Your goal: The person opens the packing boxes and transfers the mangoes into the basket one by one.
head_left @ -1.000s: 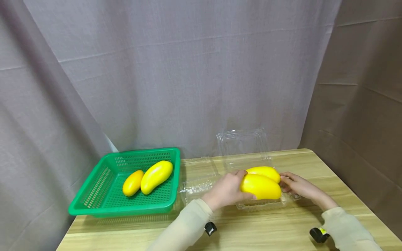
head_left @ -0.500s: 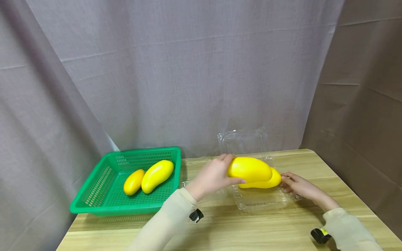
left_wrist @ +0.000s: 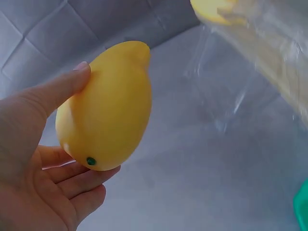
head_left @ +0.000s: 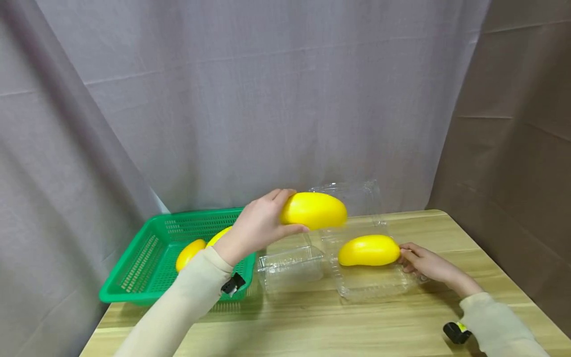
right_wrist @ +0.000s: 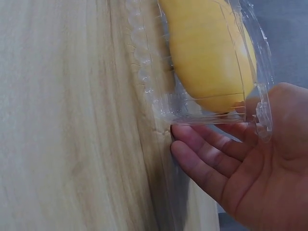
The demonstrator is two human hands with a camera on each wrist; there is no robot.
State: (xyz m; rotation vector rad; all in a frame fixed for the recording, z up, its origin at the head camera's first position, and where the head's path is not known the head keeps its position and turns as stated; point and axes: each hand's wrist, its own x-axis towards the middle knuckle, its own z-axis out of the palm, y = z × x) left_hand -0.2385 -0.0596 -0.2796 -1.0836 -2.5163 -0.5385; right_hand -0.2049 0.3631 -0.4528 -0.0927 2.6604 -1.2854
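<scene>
My left hand [head_left: 255,224] holds a yellow mango [head_left: 314,210] up in the air, thumb on one side and fingers beneath. In the left wrist view, a green dot shows on the near end of this mango [left_wrist: 113,103]. A second yellow mango [head_left: 368,250] lies in an open clear plastic clamshell container [head_left: 374,290], whose lid stands raised at the back. My right hand [head_left: 426,264] pinches the right wall of that container. The right wrist view has the fingers outside the container wall [right_wrist: 192,118] and the thumb over it, right at the mango's end.
A green plastic basket [head_left: 129,299] stands on the left of the wooden table [head_left: 321,327]. Inside are an orange-yellow mango [head_left: 187,254] and a yellow one [head_left: 218,236] partly behind my left arm. Another clear container [head_left: 292,265] sits between basket and clamshell. A grey curtain [head_left: 267,99] hangs behind.
My left hand has lifted one mango out of the clamshell and carried it up and to the left. The other mango stays inside, and my right hand keeps its place at the wall.
</scene>
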